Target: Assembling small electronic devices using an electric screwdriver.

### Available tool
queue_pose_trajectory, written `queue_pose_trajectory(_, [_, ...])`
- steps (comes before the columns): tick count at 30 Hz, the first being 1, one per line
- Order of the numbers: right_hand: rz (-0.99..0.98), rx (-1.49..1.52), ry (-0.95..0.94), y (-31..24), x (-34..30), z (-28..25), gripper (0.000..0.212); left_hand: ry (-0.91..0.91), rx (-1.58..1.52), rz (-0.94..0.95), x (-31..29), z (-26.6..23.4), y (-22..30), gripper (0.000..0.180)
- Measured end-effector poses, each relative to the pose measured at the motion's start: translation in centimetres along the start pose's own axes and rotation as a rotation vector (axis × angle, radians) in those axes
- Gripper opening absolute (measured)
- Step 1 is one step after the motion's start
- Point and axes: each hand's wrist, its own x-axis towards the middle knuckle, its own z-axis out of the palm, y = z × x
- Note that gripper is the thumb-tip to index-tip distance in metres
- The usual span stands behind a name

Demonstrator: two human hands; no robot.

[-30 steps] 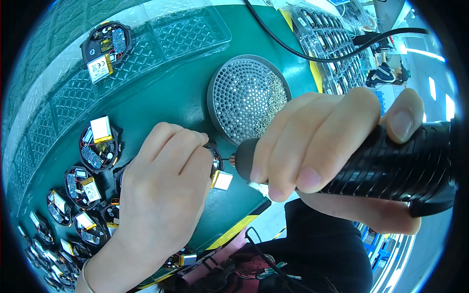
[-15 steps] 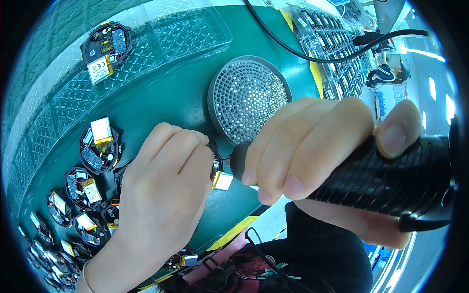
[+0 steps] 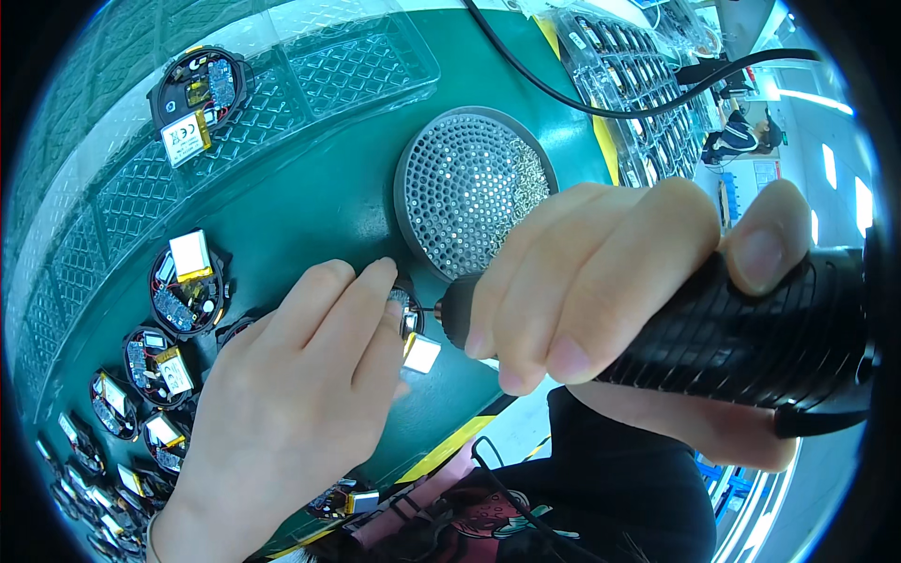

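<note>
Black driver [image 3: 741, 328], right of frame, is clamped in the right hand [image 3: 610, 277]; at centre, the left hand [image 3: 300, 366] holds a case [image 3: 410, 313].

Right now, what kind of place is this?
It looks like an electronics assembly workshop: the right hand holds a black electric screwdriver, a round perforated tray holds tiny screws, and open round devices show circuit boards.

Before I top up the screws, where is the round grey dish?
In the head view, the round grey dish sits on the green mat just above picture centre, its lower-right edge hidden by the right hand.
</note>
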Motion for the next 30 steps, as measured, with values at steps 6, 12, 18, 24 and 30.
queue_pose_trajectory(6, [-0.289,0.163,-0.163,1.8,0.7,-0.8,0.075,0.016,0.035,0.045,-0.4,0.3,-0.6,0.035])
queue_pose_trajectory(12, [-0.468,0.276,-0.142,3.1,0.7,-0.9,0.076,0.023,0.001,0.045,-0.3,0.4,-0.5,0.035])
queue_pose_trajectory(18, [-0.242,0.097,-0.227,2.0,1.1,-0.2,0.071,0.045,-0.028,0.035,-0.4,0.4,-0.5,0.037])
queue_pose_trajectory(24, [-0.120,-0.026,-0.196,0.6,0.7,1.1,0.065,0.060,-0.029,0.037,-0.8,0.6,-1.1,0.033])
queue_pose_trajectory(30, [-0.239,0.042,-0.327,1.7,0.5,0.5,0.067,0.066,-0.020,0.045,-0.9,0.5,-1.0,0.030])
